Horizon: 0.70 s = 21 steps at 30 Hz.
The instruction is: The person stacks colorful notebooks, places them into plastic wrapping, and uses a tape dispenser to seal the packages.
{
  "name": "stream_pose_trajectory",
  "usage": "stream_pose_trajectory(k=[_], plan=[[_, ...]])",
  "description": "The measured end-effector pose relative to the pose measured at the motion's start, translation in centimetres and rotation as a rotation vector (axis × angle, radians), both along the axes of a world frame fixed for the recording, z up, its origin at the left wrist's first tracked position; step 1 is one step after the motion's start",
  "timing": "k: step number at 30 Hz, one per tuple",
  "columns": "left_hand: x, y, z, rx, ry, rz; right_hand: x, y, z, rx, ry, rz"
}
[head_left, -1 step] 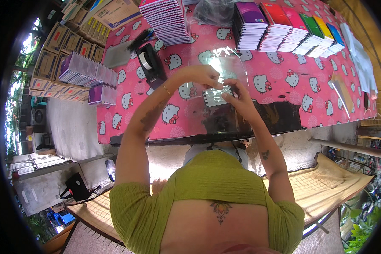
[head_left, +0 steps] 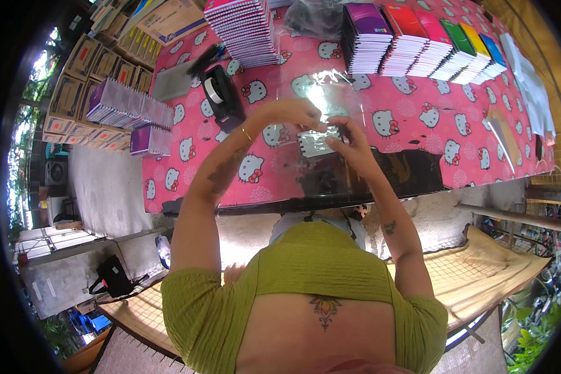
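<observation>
A small spiral notebook (head_left: 313, 146) with a pale, shiny face lies on the table in front of me, its coil along the left side. My right hand (head_left: 354, 144) grips it from the right, the thumb resting on its face and the index finger bent at its top edge. Just above that edge my left hand (head_left: 300, 113) is closed, fingertips pinched near the right index finger. What the left fingertips hold is too small to make out. Clear plastic film (head_left: 336, 93) with a bright glare lies beyond both hands.
A black tape dispenser (head_left: 223, 100) stands left of my hands. Stacked spiral notebooks (head_left: 246, 37) rise behind it, and several coloured notebook stacks (head_left: 411, 47) line the far right. Cartons (head_left: 75, 87) and purple notebooks (head_left: 128, 109) are at the left. The pink tablecloth (head_left: 411, 124) has a torn dark patch (head_left: 411, 171).
</observation>
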<state>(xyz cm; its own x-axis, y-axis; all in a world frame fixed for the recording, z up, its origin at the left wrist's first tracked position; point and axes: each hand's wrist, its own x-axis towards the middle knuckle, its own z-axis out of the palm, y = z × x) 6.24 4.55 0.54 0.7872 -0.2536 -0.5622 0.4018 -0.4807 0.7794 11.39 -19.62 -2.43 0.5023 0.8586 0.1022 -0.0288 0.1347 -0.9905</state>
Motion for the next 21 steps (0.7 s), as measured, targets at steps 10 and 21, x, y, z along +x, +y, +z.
stream_pose_trajectory(k=[10,21], plan=[[-10.3,-0.5,-4.5,-0.602,-0.277,0.698,0.5,-1.2,-5.2,0.138,-0.064,-0.002],[-23.3,-2.1,1.0,-0.084,-0.943,1.376,-2.0,3.1,2.2,0.114,-0.191,0.103]])
